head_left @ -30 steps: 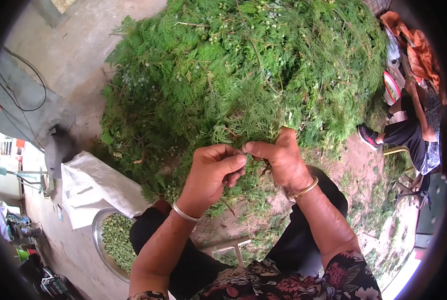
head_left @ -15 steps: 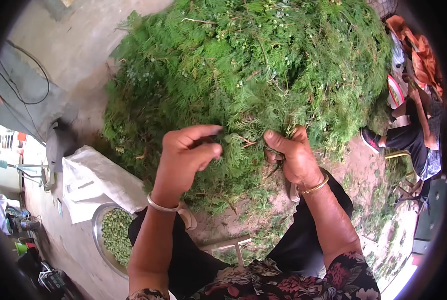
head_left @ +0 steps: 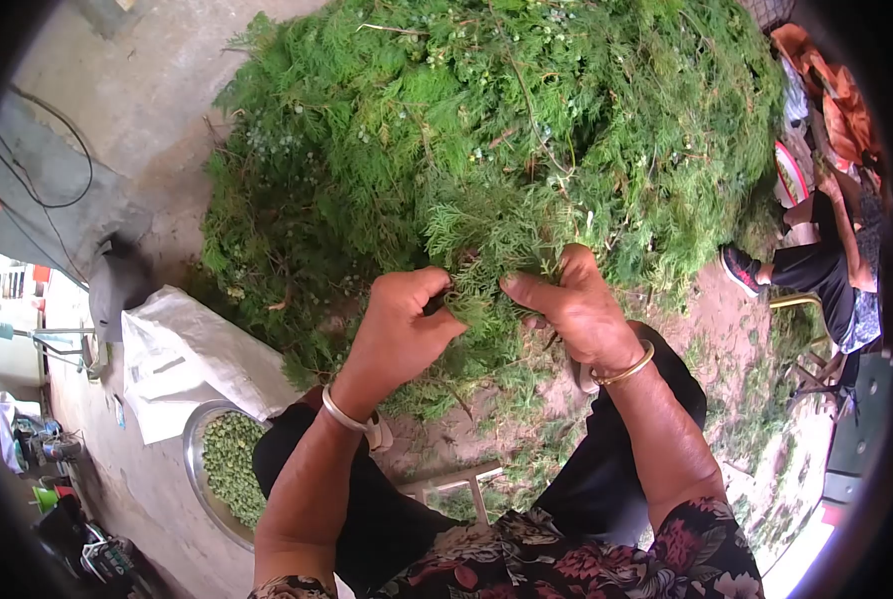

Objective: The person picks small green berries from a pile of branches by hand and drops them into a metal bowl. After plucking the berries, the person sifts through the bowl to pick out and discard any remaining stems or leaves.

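Note:
My right hand (head_left: 581, 314) is closed on an evergreen sprig (head_left: 501, 225) with flat, scaly green leaves, thumb pressed against the fingers. Just left of it, my left hand (head_left: 402, 324) has its fingers curled, the thumb and index finger at the sprig's lower leaves. Whatever lies between those fingertips is too small to make out. Both hands are in front of a large heap of cut evergreen branches (head_left: 367, 130), dotted with small pale cones. By my left knee, a metal basin (head_left: 195, 469) holds many small green cones (head_left: 232, 464).
A white woven sack (head_left: 202, 344) lies at the left, partly above the basin. Fallen green bits litter the floor (head_left: 446, 449) around my feet. Another person sits at the right, with a dark shoe (head_left: 741, 272) near the heap. Black cables (head_left: 82, 150) lie at the upper left.
My left hand has moved right and slightly down, closer to my right hand, and its fingertips now reach the sprig. My right hand stays nearly in place, still holding it.

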A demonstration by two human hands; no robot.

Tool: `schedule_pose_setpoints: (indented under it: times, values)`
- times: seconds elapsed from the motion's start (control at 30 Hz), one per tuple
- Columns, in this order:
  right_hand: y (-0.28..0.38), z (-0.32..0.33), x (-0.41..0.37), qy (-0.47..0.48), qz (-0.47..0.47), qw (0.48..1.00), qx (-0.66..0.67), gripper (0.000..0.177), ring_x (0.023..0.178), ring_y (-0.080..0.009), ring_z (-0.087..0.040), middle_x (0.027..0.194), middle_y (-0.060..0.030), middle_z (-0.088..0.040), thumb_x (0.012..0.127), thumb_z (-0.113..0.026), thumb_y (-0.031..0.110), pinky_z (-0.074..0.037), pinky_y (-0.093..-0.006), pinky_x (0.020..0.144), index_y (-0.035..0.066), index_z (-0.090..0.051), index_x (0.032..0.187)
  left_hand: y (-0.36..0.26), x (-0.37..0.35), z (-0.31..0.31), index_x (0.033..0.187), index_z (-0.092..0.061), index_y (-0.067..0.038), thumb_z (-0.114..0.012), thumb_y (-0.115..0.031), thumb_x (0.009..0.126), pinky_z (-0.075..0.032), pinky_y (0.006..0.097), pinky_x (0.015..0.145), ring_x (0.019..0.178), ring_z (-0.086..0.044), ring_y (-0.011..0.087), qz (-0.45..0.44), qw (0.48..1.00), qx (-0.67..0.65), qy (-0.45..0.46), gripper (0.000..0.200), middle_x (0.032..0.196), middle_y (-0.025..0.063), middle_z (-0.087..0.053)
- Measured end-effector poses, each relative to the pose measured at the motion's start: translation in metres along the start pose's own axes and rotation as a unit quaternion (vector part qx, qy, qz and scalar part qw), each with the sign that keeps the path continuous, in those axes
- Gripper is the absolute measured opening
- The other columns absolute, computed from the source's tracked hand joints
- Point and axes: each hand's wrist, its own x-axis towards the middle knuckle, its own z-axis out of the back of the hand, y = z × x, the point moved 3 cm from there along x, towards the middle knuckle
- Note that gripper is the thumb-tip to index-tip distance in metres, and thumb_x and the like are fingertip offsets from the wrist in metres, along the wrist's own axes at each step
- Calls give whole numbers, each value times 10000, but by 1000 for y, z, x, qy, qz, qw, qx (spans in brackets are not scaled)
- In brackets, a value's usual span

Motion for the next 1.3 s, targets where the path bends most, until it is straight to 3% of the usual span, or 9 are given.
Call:
schedule_pose_setpoints:
  times: [0.07, 0.17, 0.23, 0.33, 0.47, 0.63, 0.87, 0.93, 1.3]
  values:
    - [0, 0, 0, -4, -12, 1000, -25, 140, 499, -57, -457, 628, 19, -569, 823, -647, 101, -390, -231, 459, -14, -631, 745, -2, -1, 2, 760, -556, 36, -639, -11, 688, -341, 302, 479, 502, -356, 146, -10, 1000, -16, 4, 120, 583, 156, -434]
    - [-7, 4, 5, -21, -5, 1000, -4, 163, 487, -60, -438, 591, 18, -548, 827, -633, 108, -367, -234, 449, -9, -620, 715, -16, -4, 8, 736, -591, 18, -650, -20, 729, -358, 240, 497, 499, -454, 86, 62, 996, -38, 43, 71, 569, 29, -499]
    - [-12, 12, 8, -33, -5, 999, -36, 204, 488, -62, -431, 554, 13, -528, 824, -629, 123, -339, -242, 441, 2, -598, 663, -19, -7, 8, 765, -591, 23, -633, -34, 740, -358, 231, 482, 497, -481, 88, 228, 954, -152, 125, 75, 592, 23, -519]
    - [-8, 10, 8, -37, -10, 999, -14, 241, 475, -63, -422, 530, 4, -516, 809, -642, 129, -305, -253, 420, 6, -571, 615, -16, -14, 1, 774, -596, 42, -644, -80, 737, -309, 225, 425, 432, -450, 76, 292, 904, -309, 51, 137, 539, -5, -498]
    - [-8, 12, 10, -70, -27, 996, -50, 270, 446, -65, -402, 507, 0, -501, 801, -647, 119, -289, -267, 398, 7, -550, 575, -20, -18, -8, 800, -589, 34, -640, -83, 746, -327, 220, 422, 419, -449, 80, 340, 878, -338, 12, 138, 561, 24, -516]
    - [-13, 14, 16, -117, 1, 993, -18, 295, 414, -76, -380, 473, -5, -475, 795, -638, 102, -269, -280, 380, 7, -529, 538, 1, -22, -25, 869, -547, 27, -578, -119, 798, -328, 228, 370, 478, -507, 131, 384, 762, -517, 69, 166, 668, 99, -569]
    - [-38, 32, 27, -195, 69, 970, -129, 256, 408, -73, -367, 487, 2, -472, 795, -653, 113, -253, -276, 378, 15, -548, 584, -4, -26, -25, 778, -584, 30, -549, -124, 811, -310, 214, 341, 417, -487, 123, 314, 793, -505, 133, 161, 616, 127, -584]
    - [-13, 45, 22, -240, 32, 970, 6, 210, 409, -70, -363, 510, 8, -483, 809, -647, 118, -252, -264, 377, 35, -567, 634, -8, -29, -19, 838, -582, 53, -523, -147, 816, -327, 208, 372, 481, -506, 137, 314, 792, -496, 167, 210, 614, 148, -572]
    - [-3, 29, 18, -150, 31, 982, 113, 197, 421, -72, -404, 526, 10, -505, 838, -616, 103, -283, -237, 391, 58, -580, 649, 1, -21, -4, 930, -596, 64, -539, -59, 795, -415, 231, 450, 537, -521, 132, 247, 728, -638, 45, 192, 820, 213, -617]
